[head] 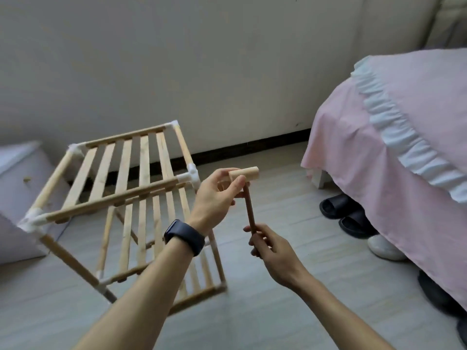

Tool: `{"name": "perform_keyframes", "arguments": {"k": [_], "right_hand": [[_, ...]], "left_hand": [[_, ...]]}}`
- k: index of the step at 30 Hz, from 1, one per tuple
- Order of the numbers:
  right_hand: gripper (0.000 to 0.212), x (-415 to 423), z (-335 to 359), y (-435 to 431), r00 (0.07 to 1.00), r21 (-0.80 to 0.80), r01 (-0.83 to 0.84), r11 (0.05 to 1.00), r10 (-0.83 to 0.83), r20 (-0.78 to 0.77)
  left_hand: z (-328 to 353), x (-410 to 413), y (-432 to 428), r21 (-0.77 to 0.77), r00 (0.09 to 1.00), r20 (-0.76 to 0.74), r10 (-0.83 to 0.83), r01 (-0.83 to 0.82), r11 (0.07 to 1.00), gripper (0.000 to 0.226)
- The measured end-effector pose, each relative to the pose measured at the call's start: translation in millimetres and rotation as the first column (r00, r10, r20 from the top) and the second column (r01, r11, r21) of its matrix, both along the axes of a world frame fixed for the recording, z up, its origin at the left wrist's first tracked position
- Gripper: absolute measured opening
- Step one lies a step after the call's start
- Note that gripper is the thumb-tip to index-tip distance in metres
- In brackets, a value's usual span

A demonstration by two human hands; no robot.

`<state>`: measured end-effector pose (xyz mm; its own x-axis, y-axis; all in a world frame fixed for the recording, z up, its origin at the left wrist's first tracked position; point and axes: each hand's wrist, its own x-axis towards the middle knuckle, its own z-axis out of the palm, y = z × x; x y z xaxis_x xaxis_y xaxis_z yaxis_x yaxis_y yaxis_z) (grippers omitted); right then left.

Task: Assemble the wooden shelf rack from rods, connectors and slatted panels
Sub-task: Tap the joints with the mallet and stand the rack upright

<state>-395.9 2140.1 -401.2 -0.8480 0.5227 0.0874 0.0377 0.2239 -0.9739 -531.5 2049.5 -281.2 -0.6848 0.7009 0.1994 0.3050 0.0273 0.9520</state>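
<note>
1. Wood on wood: my left hand point(214, 195) pinches the pale mallet head point(249, 173), and my right hand point(273, 251) is curled round the low end of its dark handle point(249, 210). If the head sits loose, a swing could throw it off.
2. The shelf rack point(121, 173) stands on the floor point(290, 311) just left of my hands. A hard tap could crack a white connector point(189, 176).
3. Neither hand steadies it, so an off-centre blow could tip it.

No text, label, brand, number or sign can be read anywhere in view
</note>
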Motion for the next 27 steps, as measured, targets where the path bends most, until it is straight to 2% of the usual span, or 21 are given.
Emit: {"name": "perform_keyframes", "arguments": {"k": [2,4,6,10,12,15,19,22,25,27], "right_hand": [[0.025,-8,25,-8,0.998,0.052,-0.019,0.998,0.022,-0.055],[0.033,-19,45,-19,0.992,0.037,-0.049,0.998,0.053,-0.111],[0.039,-31,61,-34,0.98,-0.042,-0.108,0.993,0.099,-0.172],[0.044,-49,76,-68,0.965,-0.001,-0.181,0.983,0.178,-0.191],[0.047,-54,80,-79,0.956,-0.003,-0.227,0.974,0.222,-0.193],[0.051,-60,85,-92,0.963,0.075,-0.2,0.977,0.21,-0.168],[0.048,-66,92,-107,0.95,0.028,-0.282,0.959,0.283,-0.135],[0.045,-65,97,-111,0.933,-0.014,-0.348,0.937,0.345,-0.104],[0.044,-68,104,-113,0.926,-0.049,-0.367,0.929,0.359,-0.117],[0.045,-71,104,-115,0.932,-0.086,-0.35,0.933,0.337,-0.134]], "left_hand": [[31,3,-19,0.047,0.98,-0.176,0.094,-0.088,0.995,0.027],[52,5,-39,0.086,0.893,-0.361,0.27,-0.257,0.963,0.023],[64,7,-57,0.126,0.788,-0.477,0.389,-0.377,0.918,0.02],[68,2,-89,0.172,0.789,-0.42,0.448,-0.416,0.893,0.015],[66,-9,-106,0.169,0.786,-0.383,0.485,-0.457,0.873,0.019],[60,-21,-126,0.165,0.782,-0.346,0.519,-0.494,0.854,0.019],[53,-33,-145,0.144,0.833,-0.259,0.49,-0.468,0.872,0.022],[47,-40,-156,0.099,0.831,-0.301,0.467,-0.46,0.882,0.02],[48,-40,-153,0.155,0.814,-0.295,0.5,-0.476,0.866,0.023],[54,-43,-147,0.154,0.776,-0.367,0.513,-0.493,0.856,0.027]]}}
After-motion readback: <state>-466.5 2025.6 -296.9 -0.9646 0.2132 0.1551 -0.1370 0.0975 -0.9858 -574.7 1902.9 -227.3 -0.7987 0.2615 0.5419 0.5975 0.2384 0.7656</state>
